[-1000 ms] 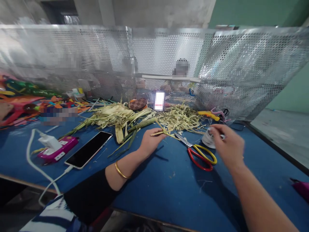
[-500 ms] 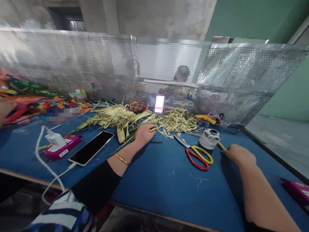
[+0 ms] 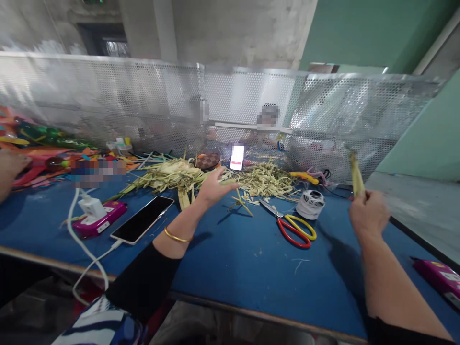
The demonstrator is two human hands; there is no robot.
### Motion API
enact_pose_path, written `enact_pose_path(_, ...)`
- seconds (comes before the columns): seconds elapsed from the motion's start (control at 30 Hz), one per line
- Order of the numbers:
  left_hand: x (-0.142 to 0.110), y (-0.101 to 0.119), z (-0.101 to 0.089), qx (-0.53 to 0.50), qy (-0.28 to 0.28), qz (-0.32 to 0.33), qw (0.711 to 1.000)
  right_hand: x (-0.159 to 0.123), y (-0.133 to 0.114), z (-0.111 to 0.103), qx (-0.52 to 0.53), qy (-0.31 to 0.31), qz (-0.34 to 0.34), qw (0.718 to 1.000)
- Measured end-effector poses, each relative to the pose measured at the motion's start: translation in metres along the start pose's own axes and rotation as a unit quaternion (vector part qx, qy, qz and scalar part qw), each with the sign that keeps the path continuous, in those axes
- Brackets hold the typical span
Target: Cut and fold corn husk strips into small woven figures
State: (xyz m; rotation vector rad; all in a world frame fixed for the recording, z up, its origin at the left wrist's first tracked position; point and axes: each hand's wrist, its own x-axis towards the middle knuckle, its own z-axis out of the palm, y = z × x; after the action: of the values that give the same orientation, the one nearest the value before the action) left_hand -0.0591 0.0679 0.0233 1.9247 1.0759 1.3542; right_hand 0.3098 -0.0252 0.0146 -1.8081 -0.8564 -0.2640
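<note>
My left hand [image 3: 213, 188] hovers open with fingers stretched over the heap of pale green leaf strips [image 3: 172, 175] on the blue table [image 3: 251, 268]. A small folded leaf piece [image 3: 242, 201] lies on the table just right of it. My right hand [image 3: 368, 215] is raised at the right, closed round a single yellowish leaf strip [image 3: 356, 175] that stands upright from the fist. Red-and-yellow scissors [image 3: 293, 227] and a white spool of thread [image 3: 311, 203] lie between the two hands.
A second pile of shredded leaf [image 3: 266, 178] lies by a lit phone [image 3: 237, 157]. A dark phone [image 3: 143, 219], a charger on a pink box [image 3: 98, 215] and its white cable sit left. A perforated metal screen [image 3: 143, 105] backs the table. Another person's hand [image 3: 9, 167] shows far left.
My right hand has lifted off the table with a leaf strip in it. My left hand has opened and let the folded leaf piece drop to the table.
</note>
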Motion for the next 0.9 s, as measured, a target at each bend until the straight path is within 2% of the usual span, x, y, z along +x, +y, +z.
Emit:
enact_pose_path(0.03, -0.005, 0.013, 0.000, -0.035, 0.042, 0.008, 0.998, -0.007, -0.010, 0.001, 0.023, -0.001, -0.010, 1.000)
enact_pose_path(0.07, -0.010, 0.024, 0.002, -0.077, 0.060, 0.019, 0.995, -0.017, -0.021, 0.003, 0.050, -0.022, -0.025, 0.998)
enact_pose_path(0.13, -0.023, 0.040, 0.011, -0.138, 0.019, 0.008, 0.990, -0.040, -0.044, 0.009, 0.114, -0.086, -0.057, 0.988)
enact_pose_path(0.2, -0.033, 0.046, 0.024, -0.189, -0.060, -0.054, 0.979, -0.068, -0.069, 0.017, 0.260, -0.255, -0.076, 0.928)
enact_pose_path(0.27, -0.040, 0.045, 0.035, -0.229, -0.087, -0.116, 0.963, -0.095, -0.092, 0.026, 0.329, -0.364, -0.068, 0.869)
enact_pose_path(0.3, -0.042, 0.042, 0.038, -0.241, -0.100, -0.139, 0.955, -0.108, -0.100, 0.031, 0.332, -0.400, -0.066, 0.852)
enact_pose_path(0.37, -0.043, 0.036, 0.042, -0.263, -0.099, -0.162, 0.946, -0.127, -0.111, 0.040, 0.315, -0.439, -0.068, 0.838)
enact_pose_path(0.43, -0.043, 0.030, 0.042, -0.266, -0.065, -0.181, 0.944, -0.140, -0.114, 0.047, 0.296, -0.450, -0.077, 0.839)
enact_pose_path(0.53, -0.043, 0.027, 0.041, -0.249, -0.019, -0.221, 0.943, -0.149, -0.109, 0.054, 0.268, -0.419, -0.112, 0.860)
enact_pose_path(0.63, -0.043, 0.027, 0.041, -0.232, -0.016, -0.241, 0.942, -0.150, -0.101, 0.051, 0.219, -0.381, -0.154, 0.885)
enact_pose_path(0.7, -0.043, 0.028, 0.041, -0.223, -0.022, -0.240, 0.944, -0.148, -0.098, 0.048, 0.208, -0.373, -0.151, 0.892)
enact_pose_path(0.9, -0.043, 0.025, 0.043, -0.216, -0.036, -0.230, 0.948, -0.143, -0.097, 0.047, 0.285, -0.416, -0.065, 0.861)
